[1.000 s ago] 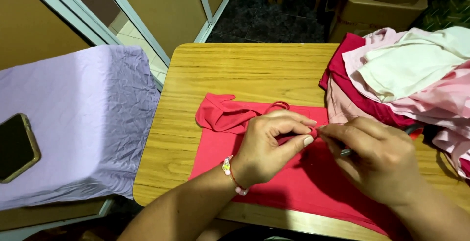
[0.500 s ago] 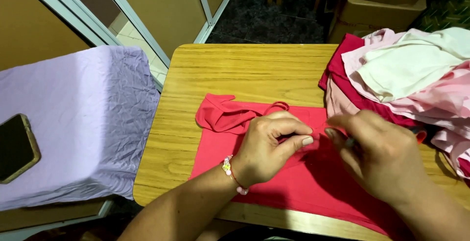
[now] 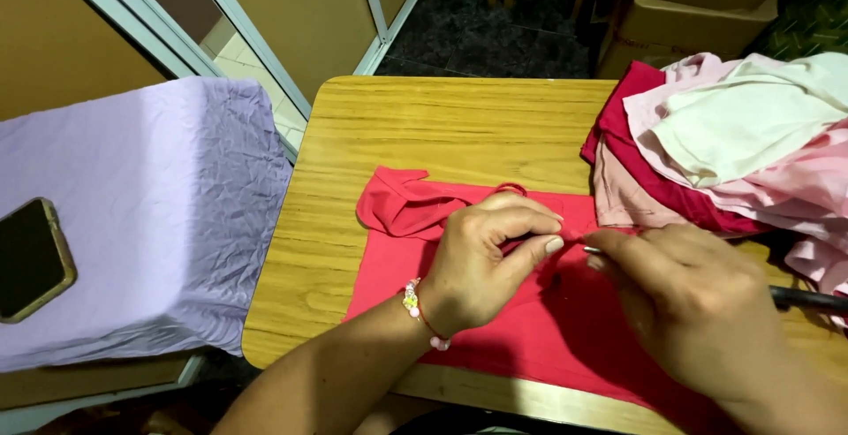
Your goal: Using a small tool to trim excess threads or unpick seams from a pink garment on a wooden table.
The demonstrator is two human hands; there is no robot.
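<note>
While hands (image 3: 565, 258) pinch red cloth (image 3: 495, 311), cardboard boxes (image 3: 698, 2) stand behind.

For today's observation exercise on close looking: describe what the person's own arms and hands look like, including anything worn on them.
Both forearms are bare, with no sleeves in view. The left hand has a thin cord bracelet at the wrist, strung with small pink and pale beads, and its fingernails are short with a light, pale finish. The right hand shows no ring, watch or bracelet in this view, and neither hand wears a glove.
</note>
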